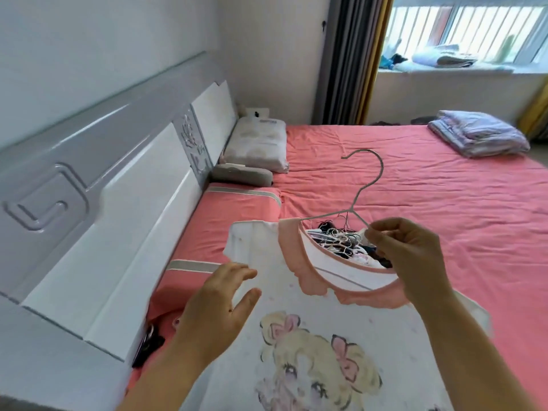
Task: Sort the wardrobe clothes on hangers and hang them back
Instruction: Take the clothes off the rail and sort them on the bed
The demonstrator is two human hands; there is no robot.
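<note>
2 bare forearms, no sleeves

white girl-print top (299, 327) on wire hanger (363, 185), right hand (412, 256) pinching

A bed (430, 203) in a wrinkled pink sheet fills the room, a grey-and-white headboard (103, 188) on its left. Two pillows (256, 145) lie against the headboard — a folded blanket (479, 136) sits at the far corner. Striped curtains (347, 57) hang beside a bright window (468, 22).

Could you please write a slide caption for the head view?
Right hand holds a wire hanger in a white dress; left hand open.
</note>
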